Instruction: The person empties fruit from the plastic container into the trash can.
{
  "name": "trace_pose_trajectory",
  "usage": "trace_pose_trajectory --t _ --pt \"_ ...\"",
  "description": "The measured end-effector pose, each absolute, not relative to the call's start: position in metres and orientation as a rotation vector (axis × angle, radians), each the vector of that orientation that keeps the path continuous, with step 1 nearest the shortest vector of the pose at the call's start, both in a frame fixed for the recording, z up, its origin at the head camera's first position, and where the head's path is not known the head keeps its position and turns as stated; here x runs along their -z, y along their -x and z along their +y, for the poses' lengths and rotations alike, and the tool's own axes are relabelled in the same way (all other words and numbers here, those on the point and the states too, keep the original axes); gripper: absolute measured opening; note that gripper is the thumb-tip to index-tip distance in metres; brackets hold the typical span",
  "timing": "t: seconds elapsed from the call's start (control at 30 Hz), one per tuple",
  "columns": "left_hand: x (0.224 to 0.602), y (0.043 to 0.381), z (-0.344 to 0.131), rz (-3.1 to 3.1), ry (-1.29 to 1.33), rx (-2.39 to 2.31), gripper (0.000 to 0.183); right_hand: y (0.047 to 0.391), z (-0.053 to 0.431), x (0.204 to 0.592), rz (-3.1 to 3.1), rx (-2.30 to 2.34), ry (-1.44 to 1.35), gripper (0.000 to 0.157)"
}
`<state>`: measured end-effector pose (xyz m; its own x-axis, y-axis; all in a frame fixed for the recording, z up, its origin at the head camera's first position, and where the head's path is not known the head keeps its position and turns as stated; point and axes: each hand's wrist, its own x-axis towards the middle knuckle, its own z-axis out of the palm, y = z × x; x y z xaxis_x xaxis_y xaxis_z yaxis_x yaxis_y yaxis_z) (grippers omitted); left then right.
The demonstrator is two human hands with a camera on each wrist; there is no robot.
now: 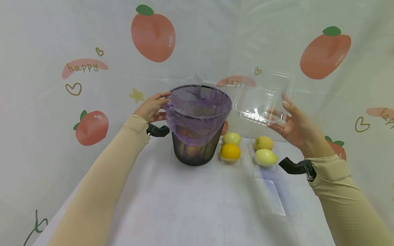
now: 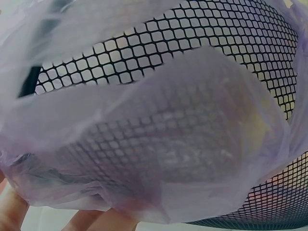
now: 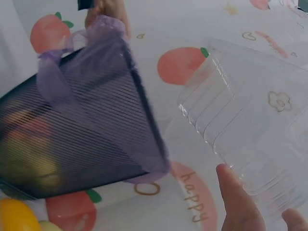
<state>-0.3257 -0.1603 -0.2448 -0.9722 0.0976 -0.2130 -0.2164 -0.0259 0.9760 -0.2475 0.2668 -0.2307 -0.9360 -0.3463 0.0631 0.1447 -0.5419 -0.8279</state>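
Note:
A black mesh trash can (image 1: 197, 153) lined with a purple plastic bag (image 1: 192, 128) stands upright on the table. At its left rim my left hand (image 1: 154, 107) grips the can through the bag; the left wrist view shows some fingertips (image 2: 101, 221) below the film. To the right of the can my right hand (image 1: 290, 123) holds a clear plastic box (image 1: 261, 99) raised above the table. In the right wrist view, the thumb (image 3: 236, 197) lies against the ridged side of this box (image 3: 216, 106). The can's inside is mostly hidden in the head view.
Right of the can, an orange fruit (image 1: 230, 151) and a pale yellow one (image 1: 232, 138) sit in a clear tray. Further right are a yellow fruit (image 1: 263, 143) and a greenish-yellow fruit (image 1: 266, 157). A clear plastic container (image 1: 271, 198) lies nearer. A printed cloth (image 1: 197, 41) hangs behind.

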Motion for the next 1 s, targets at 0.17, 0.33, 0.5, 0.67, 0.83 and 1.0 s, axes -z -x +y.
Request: trace_pose_trajectory --t 0.17,0.33,0.5,0.67,0.83,1.0 --pt "0.244 0.325 -0.161 2.013 0.133 -2.109 0.049 0.230 0.268 0.255 1.391 2.405 0.402 0.070" --pt "0.243 0.325 -0.161 2.010 0.138 -2.109 0.049 0.214 0.269 0.285 1.465 2.307 0.495 0.073" --pt "0.243 0.324 -0.160 2.022 0.138 -2.100 0.050 0.199 0.273 0.321 1.466 2.189 0.623 0.059" --pt "0.243 0.325 -0.160 2.014 0.140 -2.114 0.049 0.183 0.270 0.353 1.526 2.083 0.593 0.051" --pt "0.243 0.325 -0.159 1.985 0.155 -2.134 0.049 0.167 0.260 0.380 1.487 2.037 0.481 0.049" --pt "0.244 0.324 -0.159 1.985 0.159 -2.139 0.049 0.158 0.247 0.400 1.425 2.011 0.376 0.051"
